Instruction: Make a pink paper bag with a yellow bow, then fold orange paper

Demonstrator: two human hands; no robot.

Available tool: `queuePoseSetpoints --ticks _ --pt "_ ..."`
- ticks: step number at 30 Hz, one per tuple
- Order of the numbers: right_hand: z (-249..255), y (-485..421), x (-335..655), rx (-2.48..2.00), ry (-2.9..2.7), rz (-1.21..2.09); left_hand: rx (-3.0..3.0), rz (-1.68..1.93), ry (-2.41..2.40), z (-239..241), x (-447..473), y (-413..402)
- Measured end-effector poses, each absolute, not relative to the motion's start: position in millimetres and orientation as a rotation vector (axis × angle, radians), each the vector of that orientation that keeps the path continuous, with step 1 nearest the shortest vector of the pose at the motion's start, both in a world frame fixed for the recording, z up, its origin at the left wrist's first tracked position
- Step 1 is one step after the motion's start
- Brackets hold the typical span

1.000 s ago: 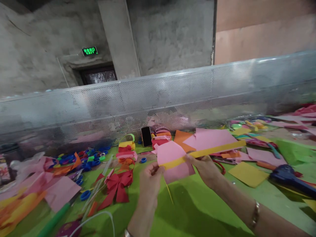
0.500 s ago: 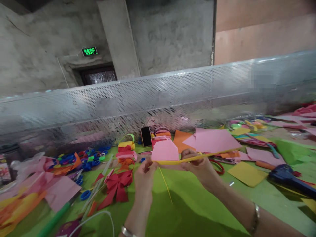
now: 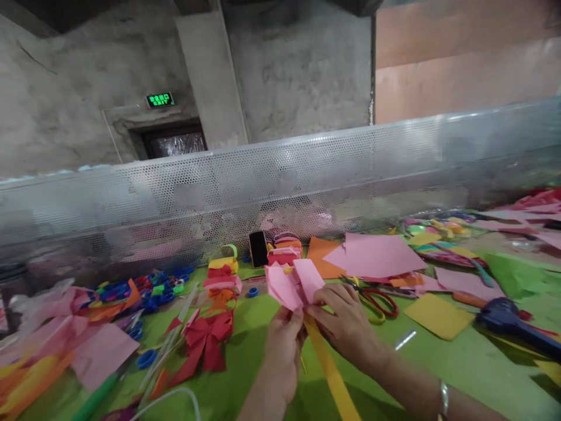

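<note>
We hold a folded piece of pink paper (image 3: 283,287) up in front of us, above the green table (image 3: 248,368), between our two hands. The fingers of our left hand (image 3: 283,345) are pinched on its lower end, the thumb lying against the paper. Our right hand (image 3: 344,318) is bent around the lower right side, its thumb and fingertips closed where the paper meets a yellow strip (image 3: 328,365); we cannot tell which of the two each finger presses. The strip runs from under those fingertips down toward us and out at the bottom edge. The paper has two upright flaps with a fold between them, and a little yellow shows near its top. Just beyond our right hand we see scissors (image 3: 395,308) with red and yellow handles, and to the right of them a yellow square (image 3: 439,316). A large pink sheet (image 3: 381,255) overlaps an orange sheet (image 3: 322,257) farther back. To the left of our hands lies a red bow (image 3: 208,336), with a blue ring (image 3: 146,359) near it. A phone (image 3: 258,249) stands upright behind the pink paper, before a metal screen (image 3: 328,169).
</note>
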State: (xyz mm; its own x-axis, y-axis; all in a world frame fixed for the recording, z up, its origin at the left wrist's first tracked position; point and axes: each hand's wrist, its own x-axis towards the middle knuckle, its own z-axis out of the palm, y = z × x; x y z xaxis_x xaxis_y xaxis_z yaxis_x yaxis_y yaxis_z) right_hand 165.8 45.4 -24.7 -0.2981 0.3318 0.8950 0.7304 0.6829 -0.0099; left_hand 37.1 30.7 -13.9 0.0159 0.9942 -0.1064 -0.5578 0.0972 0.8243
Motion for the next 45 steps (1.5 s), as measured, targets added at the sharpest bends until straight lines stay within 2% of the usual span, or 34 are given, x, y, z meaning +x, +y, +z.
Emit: queuePoseSetpoints --ticks 5,10,18,26,31,36,45 --pt "-21.8 42.7 161.2 -0.750 -1.900 -0.589 0.696 1.426 0.920 -31.0 33.0 41.2" --pt "-26.5 42.7 157.9 -0.706 -1.925 -0.519 0.725 1.434 0.949 -41.8 31.1 52.5" --pt "-41.2 55.6 162.2 -0.775 -1.958 -0.069 0.761 1.406 1.014 -47.9 29.4 54.6" --pt "-30.2 47.2 154.8 -1.152 -1.683 0.497 0.984 1.382 1.083 -42.5 31.9 42.0" --pt "-27.7 49.7 154.4 -1.254 -1.546 0.615 1.136 1.315 1.178 -33.8 35.2 36.2" --pt "-32.0 56.6 159.8 -1.127 -1.446 0.862 1.364 1.209 1.238 -25.0 34.2 34.3" --pt "-21.6 50.9 158.8 -1.123 -1.439 1.055 1.249 1.141 1.221 -26.3 26.2 39.5"
